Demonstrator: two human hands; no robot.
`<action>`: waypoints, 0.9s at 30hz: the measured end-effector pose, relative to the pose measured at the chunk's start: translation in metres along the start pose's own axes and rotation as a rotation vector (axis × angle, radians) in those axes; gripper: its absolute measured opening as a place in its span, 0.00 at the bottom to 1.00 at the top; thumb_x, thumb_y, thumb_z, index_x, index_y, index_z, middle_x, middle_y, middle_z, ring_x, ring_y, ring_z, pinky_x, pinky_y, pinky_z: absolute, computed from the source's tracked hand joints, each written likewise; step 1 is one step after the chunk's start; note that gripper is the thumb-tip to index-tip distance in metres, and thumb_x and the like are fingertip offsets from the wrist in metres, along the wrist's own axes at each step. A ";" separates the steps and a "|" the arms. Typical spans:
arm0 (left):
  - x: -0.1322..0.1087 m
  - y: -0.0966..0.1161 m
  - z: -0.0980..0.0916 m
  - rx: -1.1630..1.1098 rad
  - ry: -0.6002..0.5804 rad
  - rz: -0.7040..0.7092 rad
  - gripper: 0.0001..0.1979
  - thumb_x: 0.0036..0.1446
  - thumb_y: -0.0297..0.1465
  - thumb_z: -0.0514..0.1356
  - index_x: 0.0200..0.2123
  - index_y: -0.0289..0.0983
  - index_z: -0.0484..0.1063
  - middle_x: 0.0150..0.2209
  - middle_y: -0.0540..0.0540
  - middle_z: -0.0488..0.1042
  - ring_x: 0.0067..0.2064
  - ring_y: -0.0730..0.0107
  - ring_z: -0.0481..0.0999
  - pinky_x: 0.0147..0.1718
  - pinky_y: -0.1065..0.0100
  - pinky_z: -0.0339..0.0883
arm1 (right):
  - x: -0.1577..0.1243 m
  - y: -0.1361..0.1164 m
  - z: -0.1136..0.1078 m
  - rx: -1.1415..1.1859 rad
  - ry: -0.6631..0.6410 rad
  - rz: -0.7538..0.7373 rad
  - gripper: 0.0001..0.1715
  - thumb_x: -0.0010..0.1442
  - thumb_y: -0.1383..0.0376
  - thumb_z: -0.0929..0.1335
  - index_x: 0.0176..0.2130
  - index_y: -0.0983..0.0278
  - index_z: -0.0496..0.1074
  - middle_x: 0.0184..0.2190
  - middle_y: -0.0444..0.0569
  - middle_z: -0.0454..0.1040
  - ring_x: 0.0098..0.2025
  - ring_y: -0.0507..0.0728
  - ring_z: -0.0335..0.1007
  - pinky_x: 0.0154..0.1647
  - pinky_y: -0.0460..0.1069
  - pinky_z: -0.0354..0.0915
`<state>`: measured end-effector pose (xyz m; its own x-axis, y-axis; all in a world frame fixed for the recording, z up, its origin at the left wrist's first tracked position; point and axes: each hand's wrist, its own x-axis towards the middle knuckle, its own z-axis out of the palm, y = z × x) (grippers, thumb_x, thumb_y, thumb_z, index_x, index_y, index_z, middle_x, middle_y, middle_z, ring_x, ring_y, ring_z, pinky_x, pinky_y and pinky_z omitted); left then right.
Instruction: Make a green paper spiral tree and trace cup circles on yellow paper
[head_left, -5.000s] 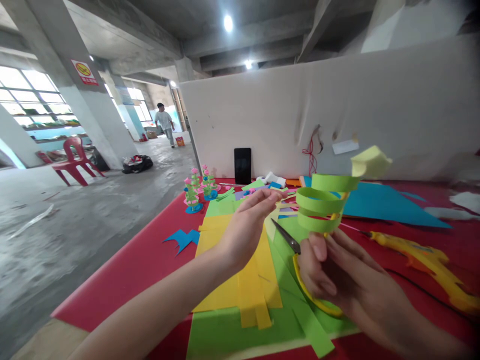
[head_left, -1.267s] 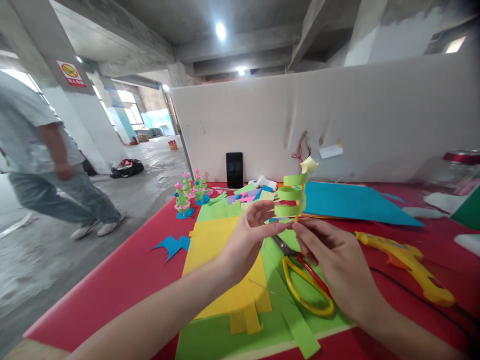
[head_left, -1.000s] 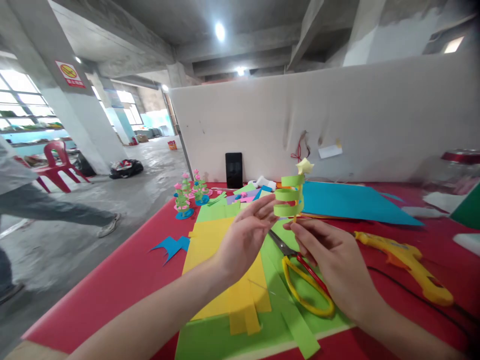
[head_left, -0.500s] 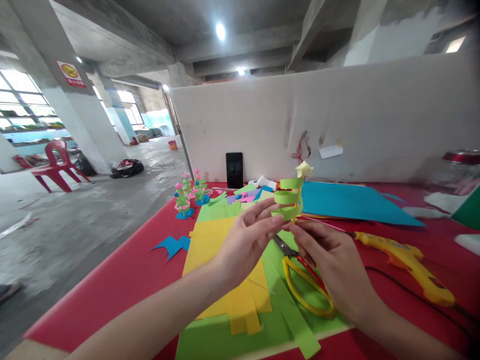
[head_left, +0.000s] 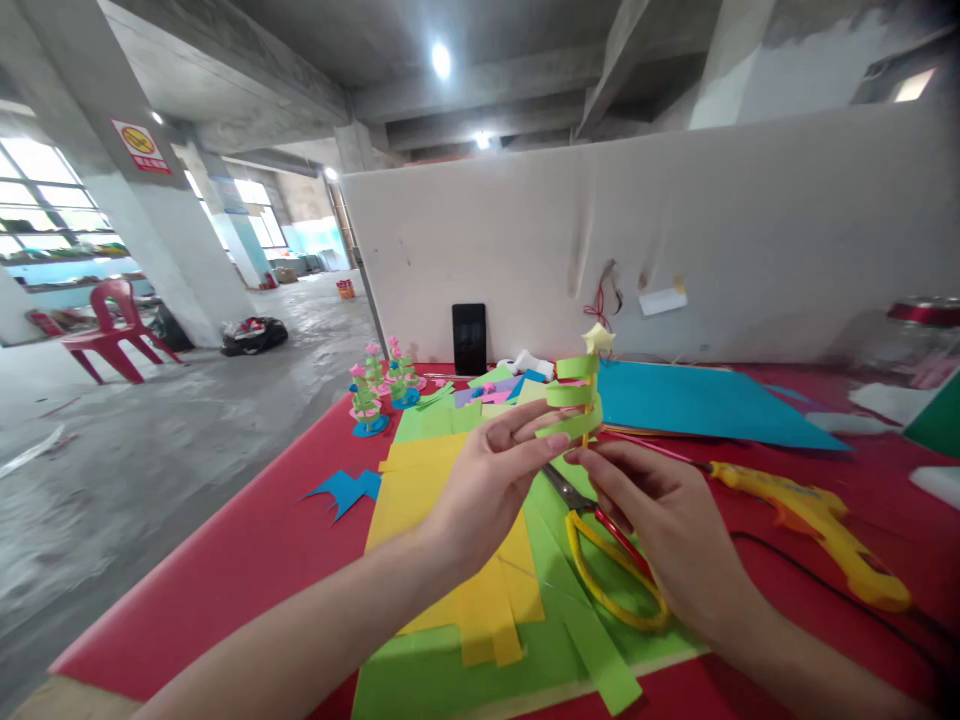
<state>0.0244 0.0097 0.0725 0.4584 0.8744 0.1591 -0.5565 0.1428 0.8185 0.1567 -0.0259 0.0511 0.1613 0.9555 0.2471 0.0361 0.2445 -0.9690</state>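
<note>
Held up above the table is a green spiral paper strip (head_left: 571, 395) coiled around a thin yellow stick (head_left: 590, 400). A pale yellow paper star (head_left: 598, 340) tops the stick. My left hand (head_left: 491, 480) is closed at the left of the coil, thumb and fingers at its lowest turn. The stick's lower end is pinched between the thumb and fingertips of my right hand (head_left: 645, 500). Beneath my hands, scissors with yellow handles (head_left: 615, 590) lie on green paper sheets (head_left: 420, 670) and strips. Yellow paper (head_left: 420, 490) lies under my left wrist.
Small finished paper trees (head_left: 367, 400) stand at the table's far left edge, near blue paper scraps (head_left: 341, 492). A yellow glue gun (head_left: 817, 525) with its cord lies at right. Behind are blue sheets (head_left: 697, 405) and a dark phone (head_left: 469, 340) leaning on the white partition.
The star and the top of the stick have shifted slightly left, and the coil has turned a little. Both hands stay almost where they were, still holding.
</note>
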 end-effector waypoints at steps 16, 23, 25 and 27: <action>0.002 -0.002 -0.003 -0.029 -0.003 -0.060 0.12 0.50 0.20 0.57 0.40 0.32 0.69 0.43 0.43 0.73 0.50 0.62 0.68 0.55 0.61 0.51 | 0.000 0.002 0.001 -0.048 -0.012 -0.010 0.10 0.51 0.58 0.69 0.27 0.64 0.72 0.19 0.41 0.65 0.21 0.46 0.54 0.19 0.41 0.53; 0.003 0.002 -0.004 0.099 -0.111 -0.001 0.10 0.52 0.22 0.55 0.38 0.35 0.72 0.44 0.46 0.73 0.53 0.63 0.65 0.56 0.63 0.51 | 0.001 0.004 0.001 -0.054 0.015 0.005 0.11 0.49 0.58 0.70 0.32 0.61 0.76 0.25 0.43 0.73 0.26 0.48 0.63 0.25 0.41 0.60; 0.003 0.003 -0.005 0.107 -0.106 0.008 0.09 0.51 0.23 0.56 0.37 0.35 0.72 0.42 0.46 0.73 0.53 0.62 0.65 0.55 0.63 0.52 | 0.001 0.006 0.001 -0.048 0.014 0.007 0.11 0.49 0.58 0.70 0.33 0.60 0.76 0.25 0.42 0.72 0.28 0.48 0.65 0.27 0.41 0.60; 0.003 0.003 -0.005 0.108 -0.102 -0.004 0.09 0.50 0.23 0.57 0.37 0.35 0.72 0.42 0.46 0.73 0.53 0.60 0.64 0.55 0.62 0.51 | 0.002 0.006 0.001 -0.047 0.013 0.001 0.11 0.49 0.58 0.70 0.33 0.60 0.76 0.25 0.42 0.72 0.29 0.48 0.65 0.29 0.41 0.60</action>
<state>0.0210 0.0151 0.0731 0.5319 0.8213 0.2062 -0.4791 0.0912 0.8730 0.1562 -0.0228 0.0458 0.1742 0.9534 0.2463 0.0824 0.2351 -0.9685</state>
